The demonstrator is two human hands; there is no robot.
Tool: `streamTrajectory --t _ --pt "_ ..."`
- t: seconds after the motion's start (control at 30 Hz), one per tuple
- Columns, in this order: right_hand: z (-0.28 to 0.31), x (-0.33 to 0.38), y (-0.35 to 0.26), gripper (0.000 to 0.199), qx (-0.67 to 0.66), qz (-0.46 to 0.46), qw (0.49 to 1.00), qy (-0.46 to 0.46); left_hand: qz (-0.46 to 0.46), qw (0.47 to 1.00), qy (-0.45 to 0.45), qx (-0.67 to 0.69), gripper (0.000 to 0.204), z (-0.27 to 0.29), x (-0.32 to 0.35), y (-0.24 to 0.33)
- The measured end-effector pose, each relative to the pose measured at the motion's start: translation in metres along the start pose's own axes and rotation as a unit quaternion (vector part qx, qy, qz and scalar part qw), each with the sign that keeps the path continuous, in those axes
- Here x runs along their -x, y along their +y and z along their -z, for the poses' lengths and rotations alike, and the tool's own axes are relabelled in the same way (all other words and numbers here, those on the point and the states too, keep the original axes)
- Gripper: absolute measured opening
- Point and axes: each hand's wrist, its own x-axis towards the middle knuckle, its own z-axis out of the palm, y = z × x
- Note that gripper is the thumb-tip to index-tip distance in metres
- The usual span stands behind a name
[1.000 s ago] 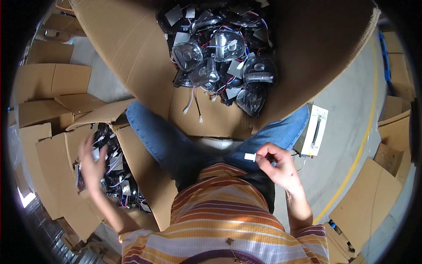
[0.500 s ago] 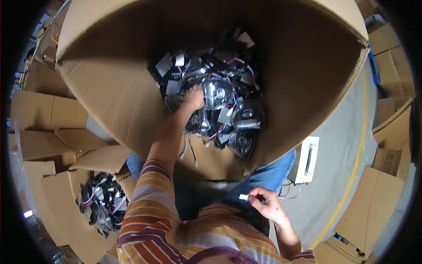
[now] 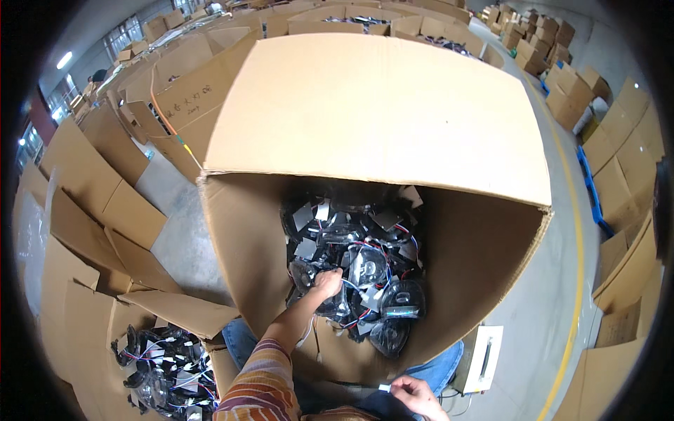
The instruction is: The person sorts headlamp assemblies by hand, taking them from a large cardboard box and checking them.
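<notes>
A large cardboard box (image 3: pixel 239 238) stands open between my knees, with a heap of black lamps inside. They have clear lenses, grey tags and red, white and blue wires. My left hand (image 3: pixel 328 282) reaches down into the heap, fingers closed beside a clear-lensed lamp (image 3: pixel 367 266). Whatever it grips is hidden by the hand; a pale wire shows next to the fingers. Another lamp (image 3: pixel 403 300) lies to the right of it. At the box's near edge, my right hand (image 3: pixel 415 395) pinches a small white plug-like piece (image 3: pixel 384 387).
A smaller open carton (image 3: pixel 225 368) at the lower left holds more wired lamps (image 3: pixel 168 375). A white-fronted device (image 3: pixel 484 359) stands on the floor to the right. Cardboard cartons (image 3: pixel 182 98) crowd the left and back. A yellow line (image 3: pixel 577 281) runs along the floor at right.
The view has tilted up, so the box and both hands sit lower in the picture and more of the room shows. My left hand stays in the heap; my right still holds the white piece.
</notes>
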Motion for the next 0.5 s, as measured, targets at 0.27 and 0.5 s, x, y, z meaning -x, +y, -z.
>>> streamTrajectory --t 0.27,0.5 --pt "-0.024 0.005 -0.034 0.003 0.061 0.072 0.995 -0.015 0.032 0.922 0.088 0.377 0.029 0.084 0.060 -0.015" --pt "-0.021 0.034 -0.038 0.004 0.080 0.038 0.996 0.010 -0.052 0.929 0.158 0.330 0.036 0.109 0.145 0.050"
